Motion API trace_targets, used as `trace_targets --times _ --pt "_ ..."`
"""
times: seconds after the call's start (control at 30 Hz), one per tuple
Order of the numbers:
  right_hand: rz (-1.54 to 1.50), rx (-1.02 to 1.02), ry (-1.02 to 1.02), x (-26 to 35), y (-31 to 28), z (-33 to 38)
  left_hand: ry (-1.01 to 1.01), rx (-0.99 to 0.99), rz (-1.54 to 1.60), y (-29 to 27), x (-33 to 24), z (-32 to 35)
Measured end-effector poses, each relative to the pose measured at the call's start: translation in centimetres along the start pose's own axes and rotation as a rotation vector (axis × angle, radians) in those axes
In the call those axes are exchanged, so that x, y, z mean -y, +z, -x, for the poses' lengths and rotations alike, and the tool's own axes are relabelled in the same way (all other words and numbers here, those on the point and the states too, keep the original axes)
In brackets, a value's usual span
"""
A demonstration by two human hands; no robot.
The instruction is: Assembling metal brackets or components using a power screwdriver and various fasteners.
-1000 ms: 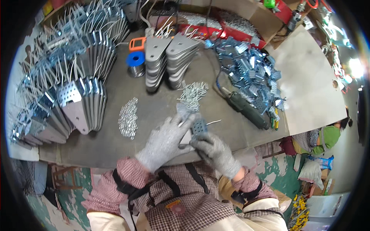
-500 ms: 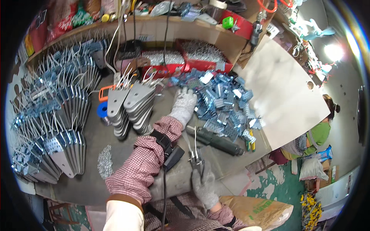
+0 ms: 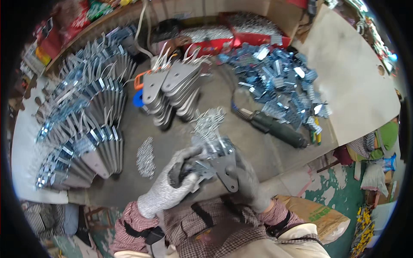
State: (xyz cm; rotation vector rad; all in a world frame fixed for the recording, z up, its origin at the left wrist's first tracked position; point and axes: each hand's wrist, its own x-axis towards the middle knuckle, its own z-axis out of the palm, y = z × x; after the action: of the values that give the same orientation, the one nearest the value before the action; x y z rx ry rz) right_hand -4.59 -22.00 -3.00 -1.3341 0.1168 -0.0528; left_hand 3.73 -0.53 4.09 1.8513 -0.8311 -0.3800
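Observation:
My right hand (image 3: 250, 182), in a grey glove, is closed on a flat grey metal plate (image 3: 225, 171) with a hole near its rounded end. Close beside it, the gloved left hand (image 3: 170, 182) has its fingers curled round small shiny bluish metal pieces (image 3: 204, 168). These pieces are blurred, and their exact number cannot be made out. Both hands meet over the table's front edge. Just beyond them lies a heap of thin silvery pins or rivets (image 3: 209, 122). A second small heap of silvery parts (image 3: 146, 158) is left of my left hand.
Bluish metal pieces (image 3: 275, 81) are piled at the far right, with a dark corded power tool (image 3: 277, 129) in front. Stacked grey plates with white wires (image 3: 174, 88) stand mid-table. Rows of assembled plates (image 3: 92, 129) fill the left. Red trays (image 3: 211, 45) hold silvery parts behind.
My left hand has come back from beside the bluish pile and now holds bluish pieces. The right hand has lifted the grey plate nearer to it. My view has shifted.

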Motion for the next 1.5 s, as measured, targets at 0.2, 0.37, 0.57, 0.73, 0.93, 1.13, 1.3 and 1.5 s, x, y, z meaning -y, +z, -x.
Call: trace_targets --times 0.2,0.37,0.57,0.73,0.93,1.13,1.3,1.5 --pt "-0.042 0.211 0.198 1.7 3.9 0.5 0.040 -0.202 -0.173 -0.3 0.0 0.6" --pt "0.065 0.299 0.224 2.8 4.4 1.0 0.030 -0.174 -0.080 -0.8 1.8 2.3" --pt "0.016 0.186 0.290 2.9 5.0 1.7 0.313 -0.343 -0.824 -0.3 1.3 1.5" --pt "0.292 0.054 -0.050 1.0 8.4 2.5 0.087 -0.232 -0.549 2.8 2.3 3.7" --pt "0.695 0.389 0.090 4.7 3.6 0.4 -0.025 -0.289 -0.379 5.1 5.9 7.2" --pt "1.634 -0.399 -0.243 7.4 -12.6 -3.2 0.106 -0.388 -0.346 5.9 6.2 6.0" --pt "1.539 -0.140 -0.199 8.0 -14.7 -3.5 0.119 -0.397 -0.447 5.4 5.3 5.5" --pt "-0.487 -0.178 -0.317 7.1 -8.7 -3.0 0.023 -0.350 -0.463 5.7 5.0 5.2"
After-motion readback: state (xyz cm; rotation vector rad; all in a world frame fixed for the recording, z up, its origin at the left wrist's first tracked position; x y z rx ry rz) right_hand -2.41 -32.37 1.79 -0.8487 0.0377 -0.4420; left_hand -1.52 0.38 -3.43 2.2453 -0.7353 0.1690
